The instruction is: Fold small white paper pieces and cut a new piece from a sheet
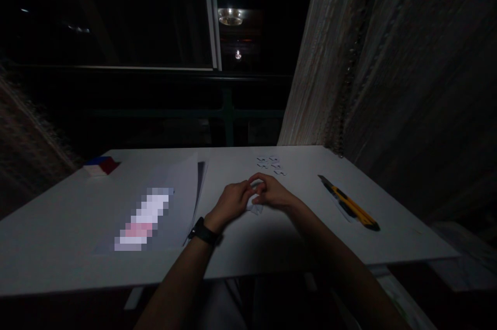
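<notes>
Left hand (232,200) and right hand (274,192) converge over white piece (256,209); grips hidden, cannot tell. Best pinch edges lightly, avoiding small pieces (276,166) at one o'clock.

White table (58,226) — dark window (116,14), pale curtain (322,56)

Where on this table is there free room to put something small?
Bare tabletop lies between the right hand and yellow knife, also front left, bordered by cube, papers and front edge. Crowded: the middle, where the left hand meets the right at a white piece, small pieces behind.
</notes>
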{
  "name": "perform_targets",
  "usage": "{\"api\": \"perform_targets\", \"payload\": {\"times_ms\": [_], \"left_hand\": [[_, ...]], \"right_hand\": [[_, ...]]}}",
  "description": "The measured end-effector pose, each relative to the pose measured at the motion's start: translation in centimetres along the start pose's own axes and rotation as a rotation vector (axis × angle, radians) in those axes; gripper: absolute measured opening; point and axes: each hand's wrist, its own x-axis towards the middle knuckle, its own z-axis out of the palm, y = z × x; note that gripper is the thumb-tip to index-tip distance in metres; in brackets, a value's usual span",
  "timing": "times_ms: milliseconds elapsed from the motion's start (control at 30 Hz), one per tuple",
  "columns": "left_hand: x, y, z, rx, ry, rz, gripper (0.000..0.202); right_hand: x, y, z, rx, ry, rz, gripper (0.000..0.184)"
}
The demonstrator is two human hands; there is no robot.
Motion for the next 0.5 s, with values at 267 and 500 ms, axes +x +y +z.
{"api": "perform_targets", "payload": {"times_ms": [267,500], "left_hand": [[0.02,-0.21,0.25,0.043,0.027,0.022,0.021],[0.02,-0.16,0.31,0.067,0.035,0.016,0.019]], "right_hand": [[0.44,0.46,0.51,0.076,0.075,-0.041,0.045],[0.42,0.08,0.62,0.097,0.11,-0.006,0.044]]}}
